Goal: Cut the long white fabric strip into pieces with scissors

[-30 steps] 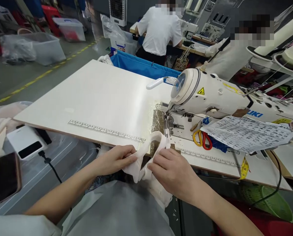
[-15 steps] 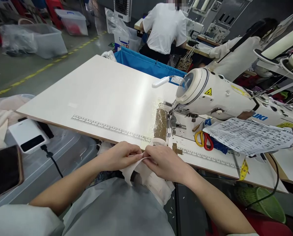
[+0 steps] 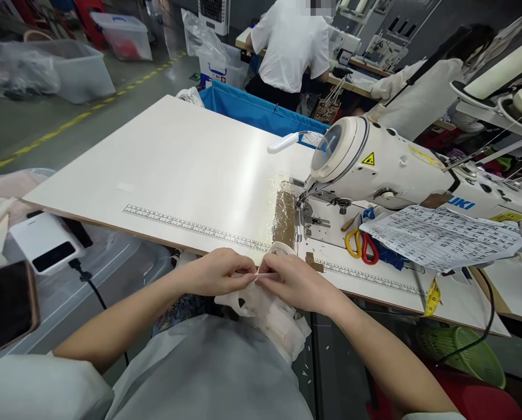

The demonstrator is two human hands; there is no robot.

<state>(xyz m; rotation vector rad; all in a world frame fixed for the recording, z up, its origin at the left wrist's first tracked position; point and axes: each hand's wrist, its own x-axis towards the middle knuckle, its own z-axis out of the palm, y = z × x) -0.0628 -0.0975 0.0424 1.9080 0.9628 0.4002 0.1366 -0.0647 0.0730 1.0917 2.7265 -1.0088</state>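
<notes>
Pale thin fabric (image 3: pixel 261 303) hangs over my lap below the table's front edge. My left hand (image 3: pixel 219 272) pinches its upper edge between thumb and fingers. Close beside it, almost touching, my right hand (image 3: pixel 289 281) is closed on the same fabric. A pale curved strip of it shows above my right knuckles, at the table edge. Exactly how the layers lie between the fingertips is hidden. Just beyond my hands is the sewing machine (image 3: pixel 375 163), its needle area over a metal plate and brown tape.
The white table (image 3: pixel 177 157) carries a printed ruler. Scissors (image 3: pixel 361 246), a handwritten sheet (image 3: pixel 440 239) and a yellow tape measure (image 3: pixel 432 297) lie right. A phone (image 3: pixel 7 309) and white power bank (image 3: pixel 46 242) sit left on a plastic box. A blue fabric bin (image 3: pixel 261 111) stands behind; two people sit beyond.
My hands have drawn the fabric's edge tighter between the fingertips, and the flap that hung below my left hand is now gathered up. The camera view has shifted slightly.
</notes>
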